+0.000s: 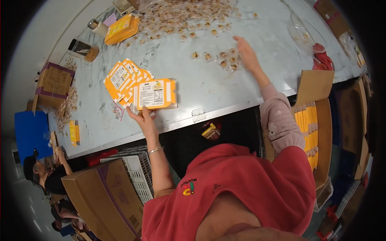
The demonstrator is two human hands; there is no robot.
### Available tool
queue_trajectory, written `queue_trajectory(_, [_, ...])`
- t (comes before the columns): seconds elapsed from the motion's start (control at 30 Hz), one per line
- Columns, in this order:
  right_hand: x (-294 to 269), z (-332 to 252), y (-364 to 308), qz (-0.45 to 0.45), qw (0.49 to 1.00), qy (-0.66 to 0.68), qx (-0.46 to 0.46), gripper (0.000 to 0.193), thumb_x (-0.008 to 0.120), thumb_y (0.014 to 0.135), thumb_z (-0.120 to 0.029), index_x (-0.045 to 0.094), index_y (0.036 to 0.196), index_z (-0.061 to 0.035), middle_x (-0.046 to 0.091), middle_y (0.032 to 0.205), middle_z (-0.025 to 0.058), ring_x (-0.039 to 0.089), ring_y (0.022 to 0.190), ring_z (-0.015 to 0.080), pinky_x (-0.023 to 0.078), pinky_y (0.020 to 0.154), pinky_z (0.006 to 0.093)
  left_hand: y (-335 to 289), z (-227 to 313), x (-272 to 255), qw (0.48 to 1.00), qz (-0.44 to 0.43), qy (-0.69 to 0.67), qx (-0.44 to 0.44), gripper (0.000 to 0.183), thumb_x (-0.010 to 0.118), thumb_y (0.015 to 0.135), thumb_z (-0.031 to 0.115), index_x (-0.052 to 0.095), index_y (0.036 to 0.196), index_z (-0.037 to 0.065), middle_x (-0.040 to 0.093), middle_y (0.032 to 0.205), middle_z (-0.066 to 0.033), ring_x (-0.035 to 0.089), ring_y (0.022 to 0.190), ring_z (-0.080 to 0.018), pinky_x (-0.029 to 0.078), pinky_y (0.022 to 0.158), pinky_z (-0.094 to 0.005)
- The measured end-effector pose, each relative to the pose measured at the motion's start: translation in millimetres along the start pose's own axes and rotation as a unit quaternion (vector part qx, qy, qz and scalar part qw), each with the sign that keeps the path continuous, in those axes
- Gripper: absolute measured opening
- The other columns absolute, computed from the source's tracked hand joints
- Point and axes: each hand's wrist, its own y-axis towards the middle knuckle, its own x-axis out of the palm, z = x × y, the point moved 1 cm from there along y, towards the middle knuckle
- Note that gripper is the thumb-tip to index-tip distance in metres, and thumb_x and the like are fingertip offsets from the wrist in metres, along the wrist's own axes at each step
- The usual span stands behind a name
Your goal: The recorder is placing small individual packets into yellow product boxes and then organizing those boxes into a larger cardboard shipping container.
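Observation:
My left hand (142,119) grips the near edge of a flat yellow-and-white carton (152,94), its printed panel facing up and a flap at its right end. Beneath and behind it, several similar flat cartons (120,78) lie fanned out on the table. Out to the right, my right hand (248,56) reaches over the tabletop with its fingers stretched and nothing visible in them. Just left of it sits a small cluster of clear-wrapped pieces (229,60) with brownish-yellow centres. The right palm is turned from view.
A large spread of wrapped pieces (185,16) covers the far table. A yellow carton stack (122,29), a jar (83,50) and a brown box (55,83) stand left. An open box of filled cartons (307,132) is right of me. Another person (48,172) works at far left.

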Motion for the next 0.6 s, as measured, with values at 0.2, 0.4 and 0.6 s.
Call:
queue_trajectory(0.2, [-32,24,-27,-0.031,0.975,-0.197,-0.099,0.042,0.048,0.090,-0.032,0.048,0.126,-0.0103,0.047,0.131,0.0093,0.043,0.122,0.0299,0.033,0.100,0.0443,-4,27,-5,0.843,0.058,0.403,0.352,0.046,0.057,0.086,0.028,0.049,0.125,0.004,0.048,0.116,-0.0219,0.043,0.110,-0.0346,0.032,0.097,-0.0435])
queue_trajectory(0.4, [19,4,-34,-0.041,0.910,-0.407,-0.071,0.044,0.052,0.088,-0.032,0.046,0.129,-0.0147,0.040,0.137,0.0061,0.035,0.128,0.0293,0.022,0.096,0.0648,12,19,170,0.767,-0.180,0.340,0.513,0.044,0.054,0.086,0.040,0.049,0.127,0.024,0.032,0.140,-0.0180,0.026,0.127,-0.0427,0.021,0.100,-0.0587])
queue_trajectory(0.6, [10,3,-59,-0.066,0.920,-0.379,-0.074,0.040,0.052,0.089,-0.026,0.048,0.128,-0.0181,0.041,0.136,0.0058,0.035,0.129,0.0281,0.020,0.099,0.0630,14,-27,251,0.673,-0.255,0.477,0.504,0.041,0.044,0.089,0.045,0.046,0.129,0.036,0.036,0.140,-0.0088,0.025,0.127,-0.0450,0.013,0.098,-0.0666])
